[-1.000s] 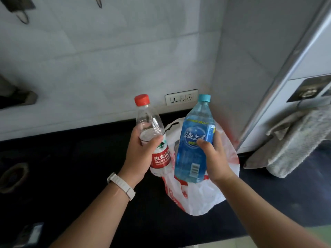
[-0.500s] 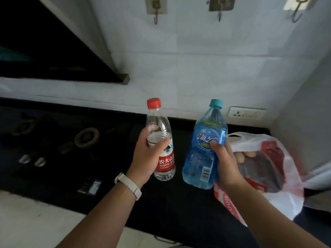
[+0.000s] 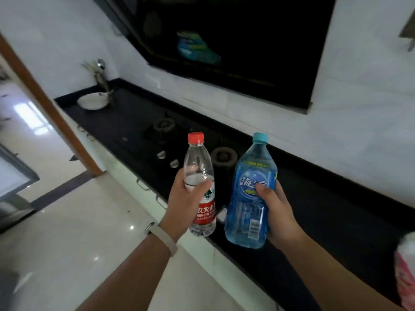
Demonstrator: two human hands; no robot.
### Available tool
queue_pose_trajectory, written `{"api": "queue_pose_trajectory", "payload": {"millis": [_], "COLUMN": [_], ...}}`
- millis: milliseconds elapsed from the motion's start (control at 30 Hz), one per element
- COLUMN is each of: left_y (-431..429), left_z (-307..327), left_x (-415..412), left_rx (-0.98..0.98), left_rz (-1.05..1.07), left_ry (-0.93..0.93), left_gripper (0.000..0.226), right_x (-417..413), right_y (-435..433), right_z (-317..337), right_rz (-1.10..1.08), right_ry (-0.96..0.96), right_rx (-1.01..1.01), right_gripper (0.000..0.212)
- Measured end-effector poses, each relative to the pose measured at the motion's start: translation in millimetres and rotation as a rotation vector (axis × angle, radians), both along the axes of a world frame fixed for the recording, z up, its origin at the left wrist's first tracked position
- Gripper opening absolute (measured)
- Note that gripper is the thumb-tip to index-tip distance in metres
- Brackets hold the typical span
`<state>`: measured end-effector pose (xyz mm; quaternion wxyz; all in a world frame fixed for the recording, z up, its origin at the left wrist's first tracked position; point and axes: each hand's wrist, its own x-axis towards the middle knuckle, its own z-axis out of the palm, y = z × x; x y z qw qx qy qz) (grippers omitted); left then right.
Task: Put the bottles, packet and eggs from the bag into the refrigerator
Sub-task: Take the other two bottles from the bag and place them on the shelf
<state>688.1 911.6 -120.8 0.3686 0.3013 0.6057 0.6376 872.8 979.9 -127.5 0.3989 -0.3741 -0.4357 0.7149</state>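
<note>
My left hand grips a clear water bottle with a red cap and red label, held upright. My right hand grips a larger blue bottle with a teal cap, also upright, just to the right of the clear one. Both bottles hang in the air over the front edge of the black counter. Only a sliver of the white and red plastic bag shows at the right edge. The refrigerator, the packet and the eggs are out of view.
A gas hob with two burners sits in the counter behind the bottles. A white bowl stands at the far left end. A black range hood hangs above. Glossy floor and a brown door frame lie to the left.
The view has swung left, away from the bag and the refrigerator side, toward the hob and the doorway. Both hands still hold their bottles the same way.
</note>
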Motion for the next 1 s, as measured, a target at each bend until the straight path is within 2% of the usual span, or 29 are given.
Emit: {"api": "queue_pose_trajectory", "payload": {"millis": [267,633,833,1000], "left_y": [-100.3,-208.4,-238.6,-237.3], "left_z": [3.7,0.7,-4.0,-11.4], "left_x": [-115.4,-188.7,-237.1,-287.9], "left_rx": [-0.034,-0.06,-0.112,-0.161], "left_rz": [0.307,0.653,0.816,0.917], "left_ry": [0.051,0.033,0.044,0.072], "left_gripper": [0.025,0.031,0.033,0.032], "right_x": [-139.5,-273.5,-348.6,-422.5], "right_y": [-45.4,-93.2,-101.9,-96.2], "right_z": [5.6,-0.5,-15.9,-27.7], "right_rz": [0.26,0.648,0.802,0.927], "right_ry": [-0.003,0.024,0.041,0.05], "right_rx": [0.03,0.071,0.043,0.023], "right_gripper": [0.048,0.053,0.066,0.052]}}
